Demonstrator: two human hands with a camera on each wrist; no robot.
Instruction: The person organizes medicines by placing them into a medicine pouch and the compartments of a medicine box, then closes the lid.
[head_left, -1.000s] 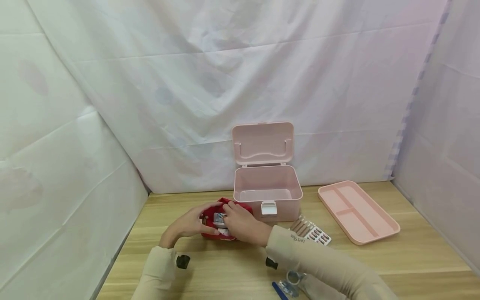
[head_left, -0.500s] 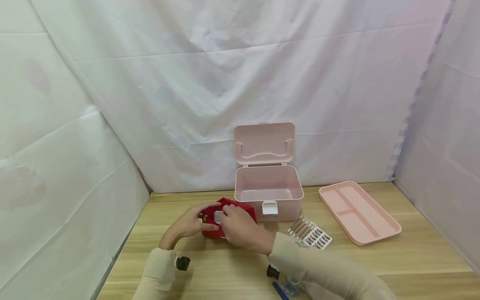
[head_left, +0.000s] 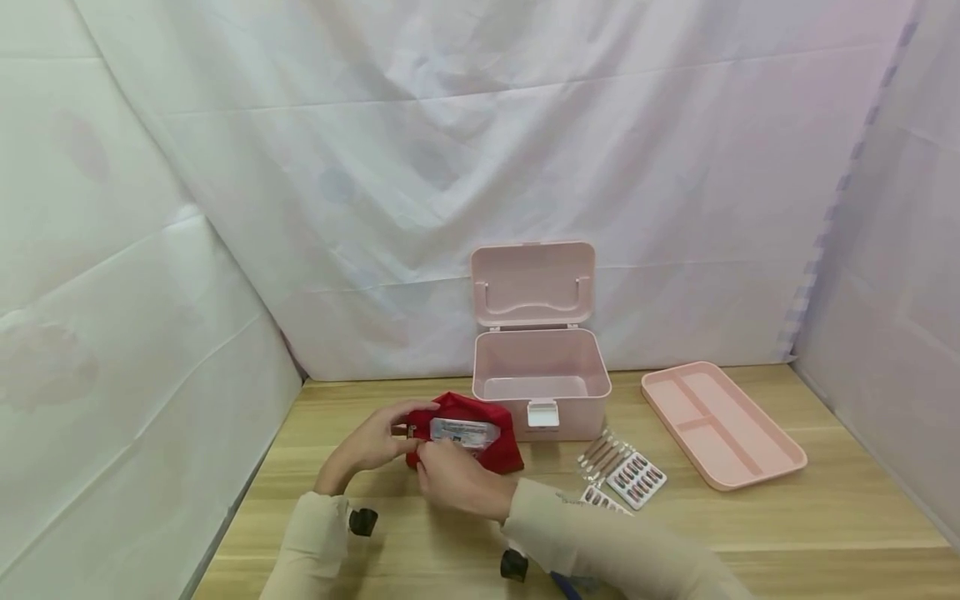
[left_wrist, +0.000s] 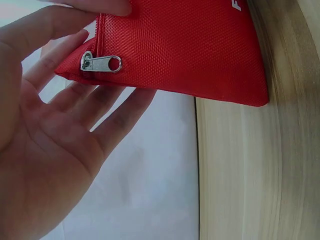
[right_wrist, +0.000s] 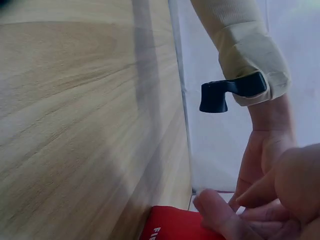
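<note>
Pouch of red fabric [left_wrist: 185, 50], left end pinched by left hand [head_left: 375, 442]; right hand [head_left: 462, 482], grip unclear. Best spread the mouth wide around the pale flat packet [head_left: 467, 432].

1. A wood-grain table [head_left: 847, 525] bears a red pouch [head_left: 504, 455] at the person's fingers [head_left: 435, 460]
2. Beyond them, rightward, stands an open pink box [head_left: 581, 422]
3. Right of the fingers lie swabs [head_left: 602, 456], blister packs [head_left: 637, 481] and, farthest, a pink tray [head_left: 712, 433]
</note>
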